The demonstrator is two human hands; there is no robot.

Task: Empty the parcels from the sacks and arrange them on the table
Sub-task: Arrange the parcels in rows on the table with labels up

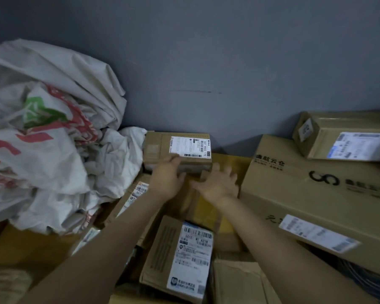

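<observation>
Cardboard, stiff and probably light, the small box [178, 150] sits against the wall [228, 73] beside the crumpled sacks [53, 139], left hand [167, 178] pinching its near edge, right hand [217, 183] spread wide just beside it, best clasped at both ends.

Matt brown cardboard parcels [177, 151] with paper labels, crumpled woven-plastic sacks [42, 137], matt grey wall [228, 62]

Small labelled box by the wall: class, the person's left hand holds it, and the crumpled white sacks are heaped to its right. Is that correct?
Not quite. The head view shows the white sacks heaped to the left of the small labelled box, not its right. The left hand does hold it.
</observation>
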